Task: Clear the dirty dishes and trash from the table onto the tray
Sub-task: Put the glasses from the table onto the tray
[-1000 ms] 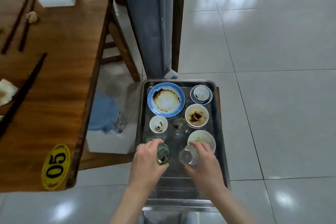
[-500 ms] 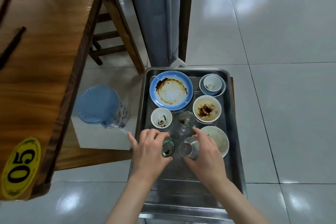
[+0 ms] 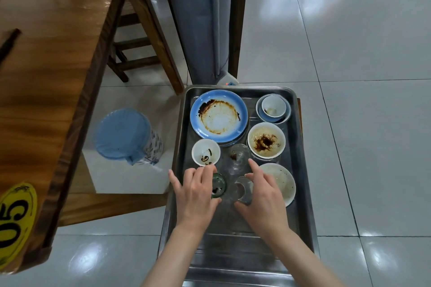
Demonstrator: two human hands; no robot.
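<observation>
While both hands sit over the steel tray (image 3: 303, 193), left hand (image 3: 194, 196) curls around a small green glass cup (image 3: 219, 186), right hand (image 3: 263, 196) curls around a clear glass (image 3: 240, 190); both cups are on the tray floor, just beside each other. Also on the tray: stained blue plate (image 3: 219, 116), sauce-stained white bowl (image 3: 266, 140), small white cup (image 3: 205, 152), another clear glass (image 3: 239, 154), white bowl (image 3: 283, 182). Wooden tabletop (image 3: 46, 65) at left with a yellow "05" tag (image 3: 14, 221).
</observation>
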